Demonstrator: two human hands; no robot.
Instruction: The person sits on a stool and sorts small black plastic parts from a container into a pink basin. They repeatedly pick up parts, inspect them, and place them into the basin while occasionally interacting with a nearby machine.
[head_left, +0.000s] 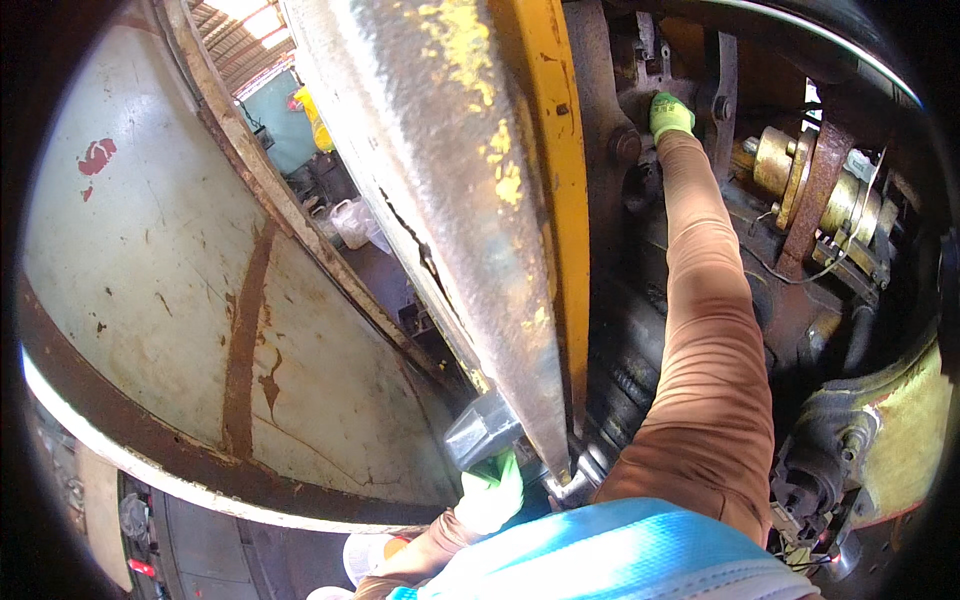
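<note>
Blue strap: light blue fabric band (610, 555) at lower edge, closest to the lens, across the sleeves.
Panel: large grey-white rusted metal plate (150, 260), left.
Beam: scuffed grey steel bar with yellow paint flakes (450, 200), running diagonally down the centre.
Right arm: tan ribbed sleeve (710, 330) stretched up into dark machinery.
Brass fitting: round gold-coloured cylinder (775, 160), near right hand, apart from it.
Left hand (490, 495): green-white glove, fingers wrapped around grey metal hammer head (482, 428) at beam's lower end.
Right hand (668, 115): green glove pressed on rusty bracket (640, 90); fingers' state cannot be told.
</note>
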